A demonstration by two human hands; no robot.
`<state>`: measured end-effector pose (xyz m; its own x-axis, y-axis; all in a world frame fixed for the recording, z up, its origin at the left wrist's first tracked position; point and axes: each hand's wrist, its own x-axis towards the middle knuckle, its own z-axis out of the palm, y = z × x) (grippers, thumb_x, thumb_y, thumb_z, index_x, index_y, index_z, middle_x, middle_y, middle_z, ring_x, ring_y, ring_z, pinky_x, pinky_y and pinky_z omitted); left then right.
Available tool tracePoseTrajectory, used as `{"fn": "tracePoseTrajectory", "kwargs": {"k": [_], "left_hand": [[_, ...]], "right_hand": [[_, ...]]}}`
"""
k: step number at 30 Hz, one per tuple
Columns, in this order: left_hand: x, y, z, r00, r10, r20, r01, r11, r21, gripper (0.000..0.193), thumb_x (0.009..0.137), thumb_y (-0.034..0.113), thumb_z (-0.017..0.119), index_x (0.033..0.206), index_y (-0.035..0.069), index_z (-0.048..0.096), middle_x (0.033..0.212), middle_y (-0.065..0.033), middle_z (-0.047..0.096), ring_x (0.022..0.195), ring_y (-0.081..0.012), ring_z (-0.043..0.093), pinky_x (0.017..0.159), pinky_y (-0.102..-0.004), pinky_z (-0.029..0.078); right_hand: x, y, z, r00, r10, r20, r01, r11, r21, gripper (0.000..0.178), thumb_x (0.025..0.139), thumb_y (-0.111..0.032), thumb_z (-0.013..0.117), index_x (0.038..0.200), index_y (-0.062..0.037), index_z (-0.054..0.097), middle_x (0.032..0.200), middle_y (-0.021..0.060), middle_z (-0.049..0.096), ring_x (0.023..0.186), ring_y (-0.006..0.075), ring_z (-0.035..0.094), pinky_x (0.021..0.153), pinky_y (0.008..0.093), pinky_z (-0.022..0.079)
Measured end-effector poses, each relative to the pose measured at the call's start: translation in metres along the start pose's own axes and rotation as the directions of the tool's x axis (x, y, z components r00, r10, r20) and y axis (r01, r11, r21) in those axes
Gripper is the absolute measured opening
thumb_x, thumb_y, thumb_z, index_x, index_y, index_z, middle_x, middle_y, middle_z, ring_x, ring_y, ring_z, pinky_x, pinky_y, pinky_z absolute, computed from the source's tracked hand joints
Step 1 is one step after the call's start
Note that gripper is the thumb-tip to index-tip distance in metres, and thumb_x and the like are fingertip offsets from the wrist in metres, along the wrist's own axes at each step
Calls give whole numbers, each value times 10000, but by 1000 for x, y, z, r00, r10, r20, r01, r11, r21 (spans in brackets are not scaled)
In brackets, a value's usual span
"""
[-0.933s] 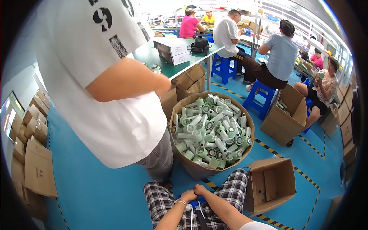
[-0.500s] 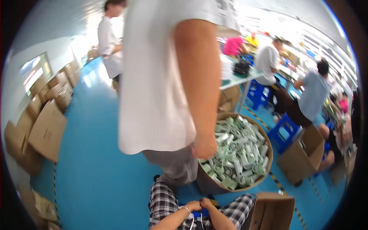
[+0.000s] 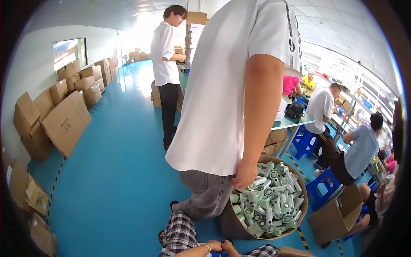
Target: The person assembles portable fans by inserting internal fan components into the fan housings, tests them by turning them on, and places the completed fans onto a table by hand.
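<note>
My left hand (image 3: 215,245), with a pale bracelet at its wrist, rests low over my lap. Its fingers are curled and meet my right hand (image 3: 227,246), which is closed too. Nothing shows in either one, though the undersides of the fingers are hidden. Just beyond, to the right, stands a large round brown bin (image 3: 305,201) heaped with pale green and white handheld fans (image 3: 269,199). A standing person in a white shirt (image 3: 214,107) is close in front of me. That person's hand (image 3: 246,174) hangs at the bin's near left rim.
An open cardboard box (image 3: 332,220) sits right of the bin, near blue stools (image 3: 323,186) with seated people. Cardboard boxes (image 3: 66,124) line the left wall. Another person (image 3: 167,60) stands farther back beside a green-topped table (image 3: 291,121). Striped tape marks the blue floor (image 3: 111,180).
The view has tilted up and swung left, so the scene sits lower and farther right in it. My hands stay together and now show at the bottom edge.
</note>
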<state>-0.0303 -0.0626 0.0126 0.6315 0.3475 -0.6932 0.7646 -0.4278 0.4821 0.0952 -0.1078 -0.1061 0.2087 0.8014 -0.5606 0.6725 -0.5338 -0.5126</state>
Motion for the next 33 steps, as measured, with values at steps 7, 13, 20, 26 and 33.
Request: {"fn": "tracePoseTrajectory", "kwargs": {"k": [7,13,20,26,33], "left_hand": [[-32,34,-36,999,-19,48,21,999,-33,473,791,397,491,1144,100,593,1197,-132,562,1124,-299,522,939,-403,398],[-14,14,-13,999,-30,19,30,999,-16,475,748,358,524,1125,80,602,1166,-138,580,1095,-303,542,915,-405,417],[-4,7,-10,1000,10,-10,-11,1000,-22,461,716,354,527,1064,70,630,1107,-160,603,1035,-306,577,869,-397,454],[-22,26,-25,999,34,-40,-34,999,7,434,704,371,554,1010,77,643,1047,-178,620,986,-341,590,841,-427,456],[-5,5,-14,995,90,38,-86,992,-93,410,702,295,571,1040,68,620,1040,-164,625,958,-291,590,831,-391,449]], "right_hand": [[-24,1,-26,999,47,1,-47,999,22,350,729,-319,532,981,-120,670,1034,206,603,1017,358,560,893,404,437],[-54,-45,-52,998,51,30,-51,999,10,342,739,-307,514,976,-115,670,1037,206,602,1016,363,558,892,406,436],[-44,-41,-50,997,54,56,-51,997,-60,361,765,-364,534,1025,-146,656,1070,170,607,1020,326,574,885,392,448],[-44,-34,-51,999,27,41,-27,1000,-15,318,763,-270,500,954,-79,669,1031,205,604,983,373,572,866,424,453],[-56,-53,-57,990,90,105,-95,995,43,317,763,-284,494,931,-89,679,1008,204,616,946,373,588,839,418,461]]}}
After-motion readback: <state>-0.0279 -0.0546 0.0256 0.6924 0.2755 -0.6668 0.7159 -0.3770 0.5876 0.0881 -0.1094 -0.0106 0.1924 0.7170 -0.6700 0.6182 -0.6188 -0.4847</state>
